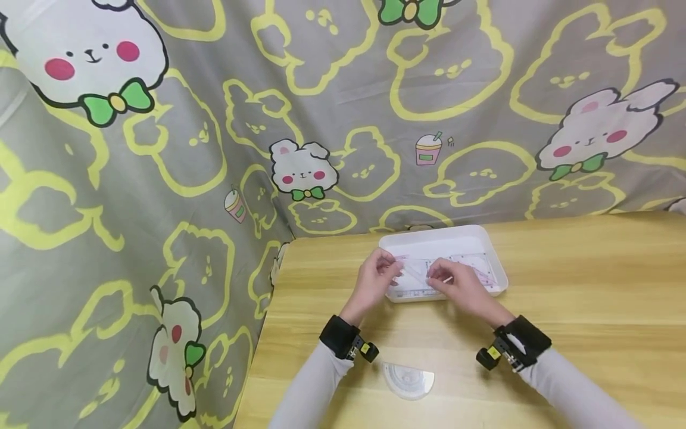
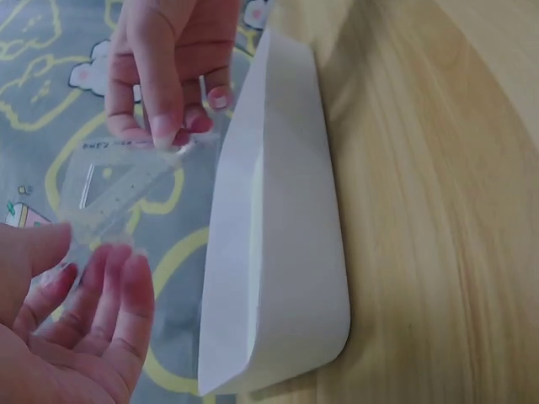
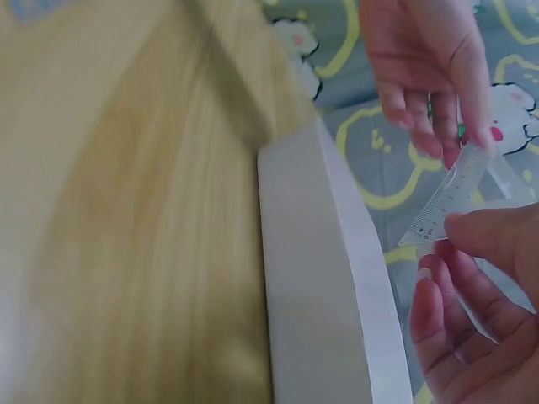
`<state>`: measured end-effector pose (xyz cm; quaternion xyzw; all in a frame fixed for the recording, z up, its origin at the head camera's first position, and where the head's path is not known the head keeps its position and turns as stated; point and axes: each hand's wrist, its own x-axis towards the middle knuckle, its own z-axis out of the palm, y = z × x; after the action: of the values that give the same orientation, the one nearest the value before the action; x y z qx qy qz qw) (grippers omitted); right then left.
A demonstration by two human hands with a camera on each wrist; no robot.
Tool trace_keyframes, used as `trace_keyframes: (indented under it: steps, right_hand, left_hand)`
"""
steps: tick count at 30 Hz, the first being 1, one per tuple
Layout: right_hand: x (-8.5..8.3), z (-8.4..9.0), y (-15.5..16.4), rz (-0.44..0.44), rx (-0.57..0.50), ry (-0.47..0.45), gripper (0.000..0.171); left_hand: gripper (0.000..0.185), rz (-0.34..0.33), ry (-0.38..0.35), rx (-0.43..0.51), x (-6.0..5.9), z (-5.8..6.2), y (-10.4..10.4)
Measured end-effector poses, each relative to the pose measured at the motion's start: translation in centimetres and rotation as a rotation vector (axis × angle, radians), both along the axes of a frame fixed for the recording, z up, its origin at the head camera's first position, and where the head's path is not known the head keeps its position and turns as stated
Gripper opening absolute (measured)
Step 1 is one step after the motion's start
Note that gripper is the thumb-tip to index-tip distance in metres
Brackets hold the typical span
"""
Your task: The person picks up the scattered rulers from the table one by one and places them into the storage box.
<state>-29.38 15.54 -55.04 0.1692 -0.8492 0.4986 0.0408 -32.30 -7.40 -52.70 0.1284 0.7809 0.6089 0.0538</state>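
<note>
Both hands hold a clear plastic triangle ruler (image 1: 414,271) just above the near side of a white tray (image 1: 485,237). My left hand (image 1: 393,271) pinches its left end between thumb and fingers. My right hand (image 1: 433,276) pinches the right end. In the left wrist view the triangle ruler (image 2: 109,195) spans from my left hand (image 2: 80,261) up to my right hand (image 2: 173,126), beside the tray (image 2: 278,252). The right wrist view shows the ruler's edge (image 3: 446,198) between my right hand (image 3: 450,244) and my left hand (image 3: 438,139).
Another clear ruler (image 1: 474,268) lies inside the tray. A clear protractor (image 1: 408,380) lies flat on the wooden table (image 1: 589,286) near the front edge, between my forearms. A rabbit-print cloth (image 1: 161,179) hangs behind and to the left of the table.
</note>
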Motion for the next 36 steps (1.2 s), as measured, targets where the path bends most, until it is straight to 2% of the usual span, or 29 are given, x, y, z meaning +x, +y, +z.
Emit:
trace_keyframes:
  steps: [4,8,11,13,16,20,24,27,31,36]
  right_hand:
    - [-1.3,-0.2,0.2,0.005,0.065,0.058,0.009]
    - [-2.2,-0.7,0.2,-0.006,0.107,0.108,0.008]
    - [-2.7,-1.1,0.2,-0.013,0.1,0.068,0.017]
    - [-3.0,-1.2,0.2,-0.013,0.049,-0.002,0.023]
    - [-3.6,-1.5,0.1,-0.006,-0.018,-0.098,0.029]
    - [-4.6,-1.7,-0.1,0.017,-0.023,-0.141,0.034]
    - [-5.6,-1.9,-0.3,0.05,-0.016,-0.162,0.037]
    - [-6.3,-2.1,-0.4,0.053,0.004,-0.167,0.038]
    - [-7.0,-2.4,-0.5,0.04,0.029,-0.168,0.039]
    - [-7.2,-3.0,-1.2,0.013,0.044,-0.158,0.04]
  left_hand:
    - [0.023,-0.011,-0.04,0.034,-0.3,-0.4,-0.3]
    - [0.019,0.005,-0.093,0.089,-0.6,-1.0,-0.3]
    - [0.022,0.04,-0.103,0.076,-0.7,-1.5,-0.1]
    - [0.027,0.066,-0.09,0.036,-0.9,-1.7,0.0]
    - [0.03,0.096,-0.041,-0.079,-1.3,-1.9,0.4]
    - [0.028,0.088,0.054,-0.333,-1.9,-1.8,0.7]
    - [0.025,0.022,0.174,-0.639,-2.7,-1.7,1.3]
    - [0.02,-0.042,0.226,-0.813,-3.5,-1.5,2.0]
    - [0.018,-0.082,0.213,-0.938,-4.3,-1.1,3.0]
    - [0.014,-0.084,0.204,-0.985,-4.6,-1.1,3.3]
